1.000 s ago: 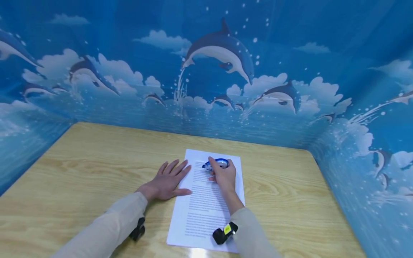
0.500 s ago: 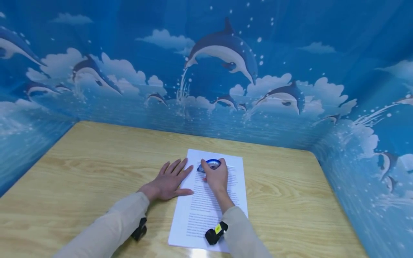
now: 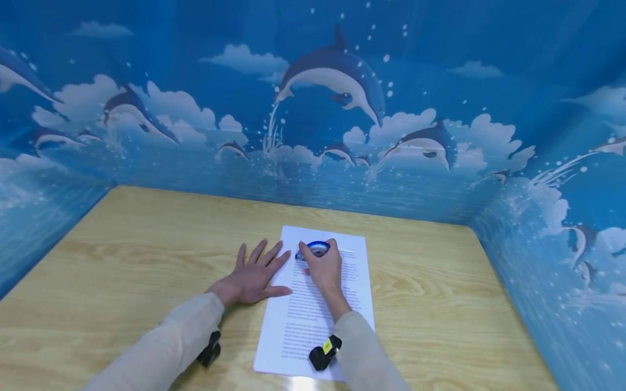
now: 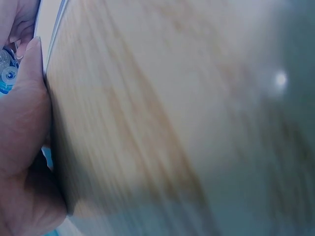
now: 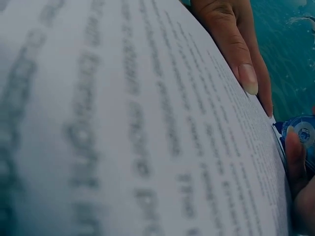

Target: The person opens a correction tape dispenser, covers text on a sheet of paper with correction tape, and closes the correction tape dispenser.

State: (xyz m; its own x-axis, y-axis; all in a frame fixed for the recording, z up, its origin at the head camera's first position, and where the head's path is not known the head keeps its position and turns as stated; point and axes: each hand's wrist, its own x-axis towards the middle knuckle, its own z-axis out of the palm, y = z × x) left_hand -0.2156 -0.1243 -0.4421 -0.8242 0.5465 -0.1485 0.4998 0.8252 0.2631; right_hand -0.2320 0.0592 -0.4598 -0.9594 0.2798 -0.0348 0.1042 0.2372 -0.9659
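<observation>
A printed sheet of paper (image 3: pixel 276 342) lies on the wooden table, its long side running away from me. My left hand (image 3: pixel 255 278) lies flat with fingers spread, fingertips and thumb over the sheet's left edge. In my right hand (image 3: pixel 325 267) is a blue, see-through correction tape (image 3: pixel 318 248), pinched between thumb and fingers. Its tip is at the left end of the upper text lines, and a pale strip runs to the right of the hand. The right wrist view shows the correction tape's round reel (image 5: pixel 304 132) near the left thumb (image 5: pixel 247 78).
The wooden table (image 3: pixel 430 304) stretches around the sheet on all sides. A blue curtain (image 3: pixel 235 179) printed with dolphins stands along its back and both sides. Each sleeve carries a black wrist camera, such as the right one (image 3: pixel 323 355).
My right hand has slid left over the upper text lines with the correction tape, leaving a pale strip visible to its right. My left hand has stayed in place on the sheet's edge.
</observation>
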